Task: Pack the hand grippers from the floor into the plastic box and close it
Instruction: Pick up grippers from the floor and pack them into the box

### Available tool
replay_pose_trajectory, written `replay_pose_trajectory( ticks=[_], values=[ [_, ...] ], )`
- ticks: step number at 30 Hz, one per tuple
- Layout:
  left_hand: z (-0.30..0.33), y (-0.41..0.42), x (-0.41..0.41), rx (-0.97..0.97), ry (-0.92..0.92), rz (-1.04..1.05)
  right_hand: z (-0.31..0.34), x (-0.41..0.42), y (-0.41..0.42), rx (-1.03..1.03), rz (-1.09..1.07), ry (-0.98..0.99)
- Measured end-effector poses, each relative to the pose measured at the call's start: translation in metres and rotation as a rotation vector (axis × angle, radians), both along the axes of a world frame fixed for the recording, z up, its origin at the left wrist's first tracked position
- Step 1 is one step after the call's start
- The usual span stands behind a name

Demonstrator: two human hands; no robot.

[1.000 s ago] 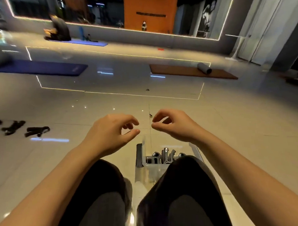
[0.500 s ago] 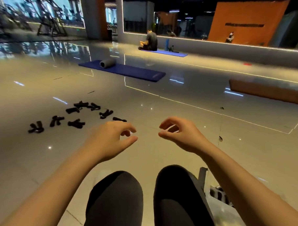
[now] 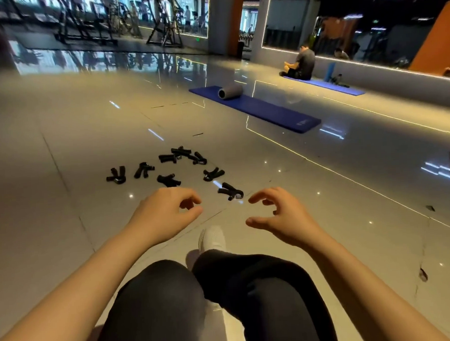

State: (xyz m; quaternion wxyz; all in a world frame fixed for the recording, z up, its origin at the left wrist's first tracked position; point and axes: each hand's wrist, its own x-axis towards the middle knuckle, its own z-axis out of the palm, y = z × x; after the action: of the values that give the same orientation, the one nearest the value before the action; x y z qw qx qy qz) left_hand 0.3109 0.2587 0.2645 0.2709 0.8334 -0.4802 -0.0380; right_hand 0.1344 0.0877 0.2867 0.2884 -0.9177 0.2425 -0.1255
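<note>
Both hands hang empty above the knees: the left hand [image 3: 166,215] has its fingers curled loosely with the thumb close under the index tip, pinching nothing, and the right hand [image 3: 280,214] is more open, fingers arched and spread in a claw with a clear gap to the thumb. The hand grippers [image 3: 167,167] lie scattered on the glossy floor [image 3: 66,228] ahead, a loose cluster running from about ten to twelve o'clock of the hands, and the nearest gripper [image 3: 230,191] sits at roughly twelve o'clock between the two hands, just beyond the fingertips. The plastic box is not in view, so it cannot be said where it stands. The step in hand looks to be a fresh pickup. To do it well, the right hand would likely take that nearest piece first, closing around both foam handles together so the sprung tool does not twist out, while the left hand goes for the gripper [image 3: 168,180] at eleven o'clock. Gathering the near ones before the far knot at twelve o'clock should spare leaning over the bent knees [image 3: 156,281].
</note>
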Motion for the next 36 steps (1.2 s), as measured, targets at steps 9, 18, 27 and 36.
replay_pose_trajectory(
  ticks=[9, 18, 27, 36],
  values=[
    [0.009, -0.066, 0.091, 0.070, -0.055, 0.024, -0.008, 0.100, -0.090, 0.078, -0.052, -0.115],
    [-0.012, -0.093, 0.225, 0.049, 0.032, 0.145, -0.029, 0.228, -0.155, 0.153, -0.059, -0.048],
    [-0.061, -0.209, 0.351, 0.117, 0.122, 0.101, -0.068, 0.349, -0.267, 0.229, -0.105, 0.011],
    [-0.141, -0.347, 0.472, 0.235, 0.173, 0.055, -0.175, 0.448, -0.409, 0.279, -0.171, 0.262]
  ],
)
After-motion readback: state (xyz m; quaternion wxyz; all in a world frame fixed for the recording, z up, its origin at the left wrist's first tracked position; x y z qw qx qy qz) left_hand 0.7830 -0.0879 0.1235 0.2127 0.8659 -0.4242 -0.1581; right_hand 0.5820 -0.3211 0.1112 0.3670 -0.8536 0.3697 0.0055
